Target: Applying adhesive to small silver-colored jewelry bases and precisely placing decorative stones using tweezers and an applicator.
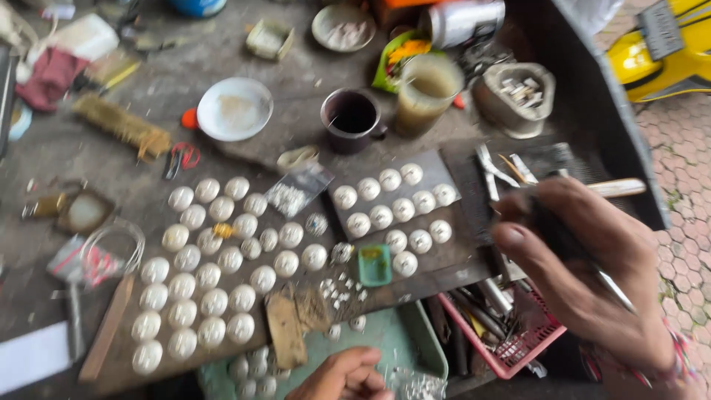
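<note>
My right hand (585, 274) is raised over the bench's right side, fingers closed around a thin dark tool (618, 292) whose metal tip points down and right. My left hand (344, 374) rests low at the bottom edge, fingers curled over a green tray (404, 337); what it holds, if anything, cannot be made out. Rows of several white shell-like domes (211, 278) lie on a wooden board to the left. More white domes (392, 211) sit on a dark slab in the middle.
A dark mug (352, 118), a cloudy jar (428, 92), a white dish (235, 109) and a stone bowl (515, 96) stand at the back. A red basket (511, 337) of tools sits under my right hand. A brush (122, 126) lies at left. Paved ground and a yellow vehicle (666, 44) are at right.
</note>
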